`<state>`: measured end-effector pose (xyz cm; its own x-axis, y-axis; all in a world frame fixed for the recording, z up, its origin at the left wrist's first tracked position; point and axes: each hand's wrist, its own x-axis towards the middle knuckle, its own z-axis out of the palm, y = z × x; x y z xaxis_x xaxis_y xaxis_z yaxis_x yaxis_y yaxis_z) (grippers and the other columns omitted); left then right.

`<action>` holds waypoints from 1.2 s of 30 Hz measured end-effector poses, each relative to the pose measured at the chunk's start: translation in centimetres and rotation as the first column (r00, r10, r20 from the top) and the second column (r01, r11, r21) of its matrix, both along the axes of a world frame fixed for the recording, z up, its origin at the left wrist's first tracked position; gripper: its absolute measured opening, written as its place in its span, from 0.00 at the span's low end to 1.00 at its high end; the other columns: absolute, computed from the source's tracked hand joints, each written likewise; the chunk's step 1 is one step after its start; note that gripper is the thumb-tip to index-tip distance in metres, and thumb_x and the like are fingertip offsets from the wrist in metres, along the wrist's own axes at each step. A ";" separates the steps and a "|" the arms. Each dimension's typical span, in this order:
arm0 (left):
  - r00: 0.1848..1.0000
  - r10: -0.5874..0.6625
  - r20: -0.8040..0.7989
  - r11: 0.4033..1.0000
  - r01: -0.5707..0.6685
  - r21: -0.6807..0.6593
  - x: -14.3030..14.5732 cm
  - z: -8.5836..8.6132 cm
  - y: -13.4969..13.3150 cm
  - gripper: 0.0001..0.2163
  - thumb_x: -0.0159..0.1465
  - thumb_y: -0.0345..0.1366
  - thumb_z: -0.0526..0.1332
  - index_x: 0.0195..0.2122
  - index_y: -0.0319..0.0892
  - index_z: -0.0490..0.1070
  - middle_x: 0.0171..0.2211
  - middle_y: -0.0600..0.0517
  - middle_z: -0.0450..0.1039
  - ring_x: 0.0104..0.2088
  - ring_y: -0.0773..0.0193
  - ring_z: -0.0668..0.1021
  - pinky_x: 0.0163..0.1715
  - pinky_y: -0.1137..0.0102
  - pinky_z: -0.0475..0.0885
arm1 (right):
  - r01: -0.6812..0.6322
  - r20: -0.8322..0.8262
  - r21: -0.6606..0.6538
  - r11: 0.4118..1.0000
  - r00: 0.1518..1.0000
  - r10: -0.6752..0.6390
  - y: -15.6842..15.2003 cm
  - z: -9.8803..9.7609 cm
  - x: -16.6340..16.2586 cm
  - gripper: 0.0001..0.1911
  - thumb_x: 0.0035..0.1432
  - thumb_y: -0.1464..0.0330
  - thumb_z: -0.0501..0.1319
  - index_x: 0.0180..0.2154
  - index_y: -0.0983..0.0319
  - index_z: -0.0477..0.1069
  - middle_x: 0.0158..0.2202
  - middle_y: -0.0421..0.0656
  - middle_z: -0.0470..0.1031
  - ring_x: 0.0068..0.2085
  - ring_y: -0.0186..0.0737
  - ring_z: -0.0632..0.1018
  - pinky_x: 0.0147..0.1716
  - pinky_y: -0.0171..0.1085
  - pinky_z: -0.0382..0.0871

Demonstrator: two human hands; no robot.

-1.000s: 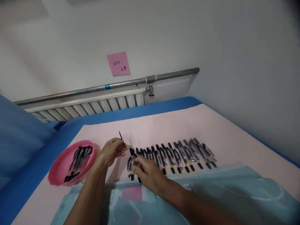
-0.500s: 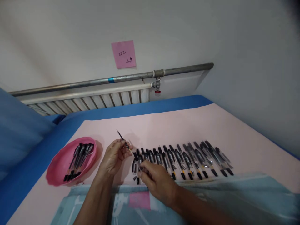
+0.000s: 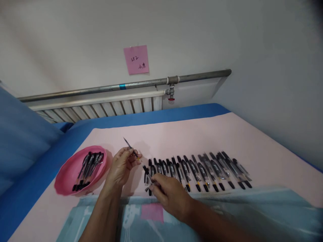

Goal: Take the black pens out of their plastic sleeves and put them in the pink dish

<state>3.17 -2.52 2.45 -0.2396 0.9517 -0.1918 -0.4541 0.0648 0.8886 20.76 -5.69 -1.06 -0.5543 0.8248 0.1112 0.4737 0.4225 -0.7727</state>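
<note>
While the left hand [image 3: 123,167] pinches a refill [image 3: 129,147] at ten o'clock of the right hand [image 3: 173,197], which seemingly grips a pen barrel [image 3: 148,175] at the nine-o'clock end of the pen row [image 3: 202,169], a stray knuckle could scatter it.

One pink bowl [image 3: 66,175] holds one bunch of black pens [image 3: 88,166], perhaps seven, packed too tightly to count surely. The row of pens [image 3: 202,168] on the pink sheet numbers about seventeen. There are two hands, the left hand [image 3: 122,168] pinching one refill [image 3: 129,146] and the right hand [image 3: 171,195] gripping one loose pen [image 3: 147,173], and one pink note [image 3: 136,59].
</note>
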 end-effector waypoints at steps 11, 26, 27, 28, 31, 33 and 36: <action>0.999 -0.010 -0.051 1.000 0.010 -0.003 -0.1 0.0 -0.1 0.09 0.48 0.34 0.64 0.27 0.39 0.64 0.24 0.56 0.70 0.26 0.67 0.76 0.22 0.74 0.71 | 0.003 0.029 0.005 1.000 1.000 -0.003 0.0 -0.1 -0.1 0.07 0.57 0.67 0.52 0.35 0.59 0.67 0.26 0.38 0.70 0.26 0.31 0.68 0.25 0.30 0.54; 0.998 0.001 -0.059 1.000 0.000 0.006 -0.2 0.2 -0.2 0.10 0.48 0.35 0.64 0.27 0.39 0.64 0.24 0.55 0.70 0.26 0.66 0.76 0.22 0.74 0.71 | -0.013 0.043 0.028 1.000 0.999 0.011 0.0 0.0 0.0 0.05 0.57 0.67 0.52 0.33 0.60 0.65 0.25 0.38 0.69 0.26 0.32 0.68 0.26 0.30 0.54; 0.998 0.001 -0.062 1.000 -0.001 0.005 -0.2 0.2 -0.2 0.10 0.48 0.35 0.64 0.27 0.39 0.64 0.24 0.56 0.70 0.26 0.67 0.76 0.22 0.74 0.71 | -0.014 0.045 0.030 0.999 0.999 0.012 0.0 -0.1 0.0 0.05 0.57 0.67 0.52 0.33 0.60 0.64 0.25 0.38 0.69 0.26 0.32 0.68 0.26 0.30 0.54; 0.998 0.005 -0.066 1.000 -0.005 0.003 -0.2 0.2 -0.2 0.10 0.48 0.35 0.64 0.27 0.39 0.64 0.24 0.56 0.70 0.26 0.67 0.76 0.22 0.74 0.71 | -0.015 0.049 0.030 0.999 0.999 0.013 0.0 -0.1 0.0 0.05 0.57 0.67 0.52 0.33 0.60 0.64 0.25 0.38 0.68 0.26 0.32 0.68 0.25 0.30 0.54; 0.996 0.018 -0.082 1.000 -0.018 -0.009 -0.2 0.2 -0.3 0.10 0.47 0.35 0.65 0.27 0.38 0.64 0.24 0.56 0.70 0.25 0.67 0.76 0.22 0.75 0.71 | -0.018 0.060 0.031 0.999 0.998 0.016 0.0 0.0 0.0 0.05 0.57 0.67 0.52 0.32 0.60 0.64 0.25 0.38 0.68 0.26 0.31 0.68 0.25 0.30 0.54; 0.995 0.021 -0.102 1.000 -0.022 -0.011 -0.1 0.2 -0.3 0.11 0.46 0.35 0.65 0.27 0.39 0.64 0.24 0.55 0.70 0.25 0.67 0.76 0.22 0.75 0.71 | -0.015 0.059 0.031 0.999 0.998 0.013 0.0 0.0 0.0 0.05 0.57 0.67 0.52 0.32 0.60 0.64 0.25 0.38 0.68 0.26 0.31 0.67 0.25 0.30 0.54; 0.991 0.025 -0.134 1.000 -0.027 -0.008 -0.2 0.2 -0.3 0.11 0.46 0.36 0.65 0.26 0.39 0.64 0.24 0.56 0.71 0.25 0.67 0.76 0.22 0.75 0.71 | -0.016 0.057 0.027 1.000 0.998 0.014 0.0 0.1 0.0 0.05 0.56 0.67 0.52 0.32 0.60 0.64 0.25 0.38 0.69 0.26 0.32 0.67 0.25 0.31 0.54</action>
